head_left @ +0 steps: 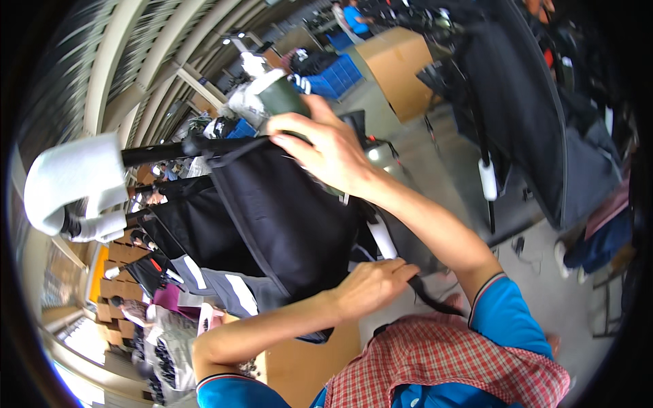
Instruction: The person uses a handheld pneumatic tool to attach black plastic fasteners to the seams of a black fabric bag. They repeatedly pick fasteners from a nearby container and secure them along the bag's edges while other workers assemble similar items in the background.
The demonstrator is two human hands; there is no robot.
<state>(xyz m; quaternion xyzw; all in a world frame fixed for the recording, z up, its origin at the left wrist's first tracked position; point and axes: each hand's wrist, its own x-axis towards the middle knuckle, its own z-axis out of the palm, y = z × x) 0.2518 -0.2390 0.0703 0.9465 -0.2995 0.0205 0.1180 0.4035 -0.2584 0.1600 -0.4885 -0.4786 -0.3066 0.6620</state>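
A black fabric-covered frame, which looks like a stroller (286, 211), leans across the view in front of me. White foam (75, 180) wraps its bar at the far left. My right hand (330, 146) is closed over the frame's upper edge, thumb and fingers curled around it. Just beyond those fingers shows a dark green cylinder (284, 95) with a white top; whether I touch it I cannot tell. Lower down, my left hand (377, 285) is closed beside a white-wrapped tube (382, 238). A black strap (439, 304) trails from under its fingers.
Another black fabric frame (510, 102) stands at the right. Behind are a large cardboard box (394, 68), a blue crate (337, 78) and a person in blue (356, 20). At the lower left are stacked cartons (122, 272) and another person (132, 309). Cardboard (313, 364) lies below the stroller.
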